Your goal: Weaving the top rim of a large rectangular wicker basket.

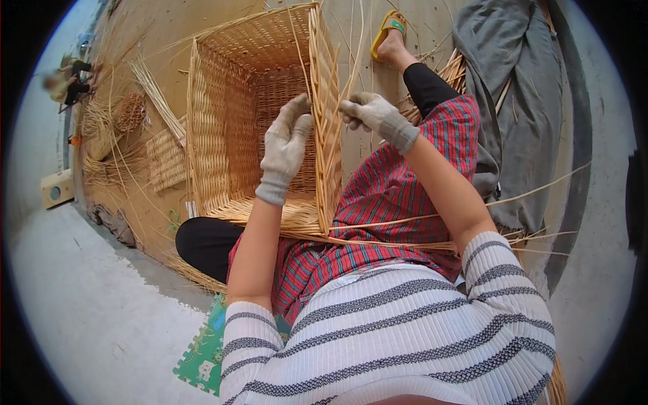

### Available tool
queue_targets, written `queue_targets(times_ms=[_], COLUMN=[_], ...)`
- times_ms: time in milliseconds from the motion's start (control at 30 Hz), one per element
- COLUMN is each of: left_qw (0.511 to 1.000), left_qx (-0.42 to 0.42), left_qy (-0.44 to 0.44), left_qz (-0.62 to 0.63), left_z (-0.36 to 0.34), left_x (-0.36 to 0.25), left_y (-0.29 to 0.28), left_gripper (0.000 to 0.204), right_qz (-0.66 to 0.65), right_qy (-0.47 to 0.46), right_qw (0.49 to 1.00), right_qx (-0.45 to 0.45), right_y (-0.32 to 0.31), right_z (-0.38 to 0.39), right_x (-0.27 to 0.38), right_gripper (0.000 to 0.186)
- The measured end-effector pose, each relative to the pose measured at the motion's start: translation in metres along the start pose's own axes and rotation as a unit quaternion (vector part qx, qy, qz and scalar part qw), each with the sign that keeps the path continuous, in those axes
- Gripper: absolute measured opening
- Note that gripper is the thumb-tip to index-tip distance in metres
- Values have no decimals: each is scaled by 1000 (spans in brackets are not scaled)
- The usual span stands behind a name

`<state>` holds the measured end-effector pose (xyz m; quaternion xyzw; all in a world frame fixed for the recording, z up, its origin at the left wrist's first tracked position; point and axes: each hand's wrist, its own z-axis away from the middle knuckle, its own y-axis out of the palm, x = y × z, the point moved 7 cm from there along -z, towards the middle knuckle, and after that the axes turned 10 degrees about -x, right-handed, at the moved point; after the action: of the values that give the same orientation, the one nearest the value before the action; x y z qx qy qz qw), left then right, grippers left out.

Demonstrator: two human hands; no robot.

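Observation:
A large rectangular wicker basket (223, 128) lies tilted in front of my lap, its open mouth facing me. My left hand (286, 145), in a pale work glove, reaches over the mouth to the inner side of the right-hand rim (325, 155). Its curled fingertips meet a thin wicker strand (297, 42). Just outside that rim, my gloved right hand (372, 113) pinches another long strand (360, 50) that rises past the top of the view. Both hands are close to the braided rim.
Loose strands (398, 223) stretch across my lap to the right. Bundled canes (156, 94) and a woven panel (165, 160) lie at left on the floor. Grey cloth (516, 128) covers more canes at right. Another person (66, 82) is at far left; a green mat (206, 351) lies beside me.

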<state>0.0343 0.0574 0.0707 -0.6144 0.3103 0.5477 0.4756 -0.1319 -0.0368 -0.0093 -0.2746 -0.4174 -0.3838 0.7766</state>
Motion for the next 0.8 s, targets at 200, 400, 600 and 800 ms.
queue_targets(times_ms=[200,400,600,800], left_qw=[996,982,983,973], left_qx=[56,99,127,169], left_qy=[70,-25,-6,-34], left_qz=[18,160,130,151], left_z=[-20,-23,-26,-26], left_x=[13,34,36,34], left_y=[33,35,24,25], left_gripper=[96,87,89,92], right_qz=[139,-49,351,333], right_qy=[-307,-274,-208,-236], right_qw=[921,954,902,900], right_qx=[-197,-108,-138,-156], right_y=[13,20,88,95], right_z=[27,19,111,98], right_x=[86,62,26,15], right_gripper=[34,40,71,56])
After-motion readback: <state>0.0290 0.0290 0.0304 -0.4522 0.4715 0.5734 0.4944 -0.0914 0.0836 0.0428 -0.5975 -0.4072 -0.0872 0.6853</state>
